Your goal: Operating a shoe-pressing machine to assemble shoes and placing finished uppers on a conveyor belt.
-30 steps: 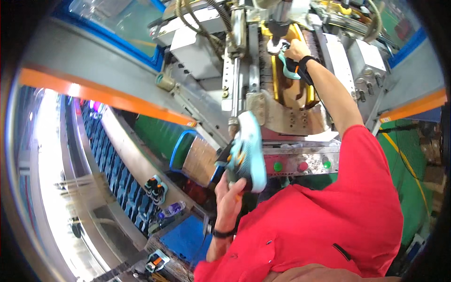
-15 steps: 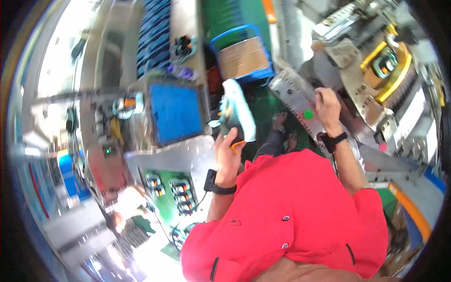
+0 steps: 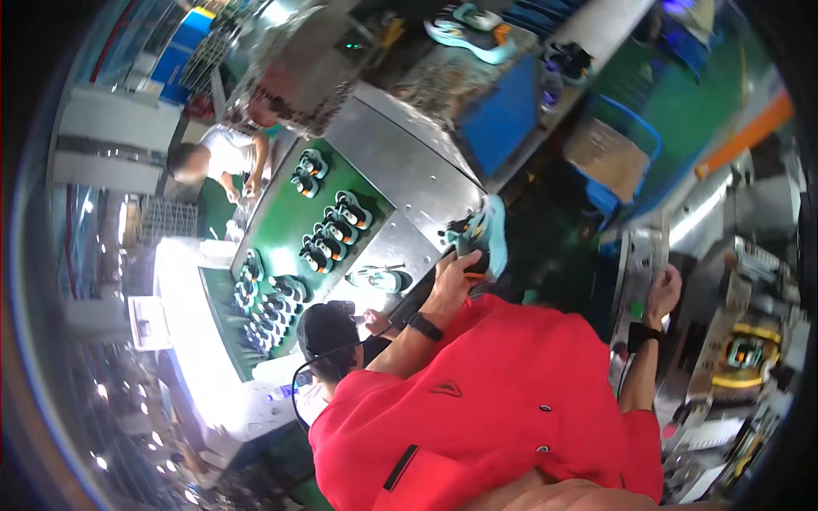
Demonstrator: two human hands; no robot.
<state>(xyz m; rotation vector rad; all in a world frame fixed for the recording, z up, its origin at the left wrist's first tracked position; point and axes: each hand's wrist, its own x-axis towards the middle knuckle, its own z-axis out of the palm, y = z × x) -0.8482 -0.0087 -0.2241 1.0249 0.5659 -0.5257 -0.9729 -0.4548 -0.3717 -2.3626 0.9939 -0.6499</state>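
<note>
Left hand (image 3: 457, 279): grip is clamping pale-blue shoe (image 3: 491, 234)
Right hand (image 3: 664, 293): hanging at three o'clock; can't tell grip
Green bench (image 3: 281, 223): carrying lined-up shoes (image 3: 338, 226), ten o'clock

The left grip (image 3: 457, 279) is clenched in front, the right grip (image 3: 664, 295) loosely curled, well apart.
</note>
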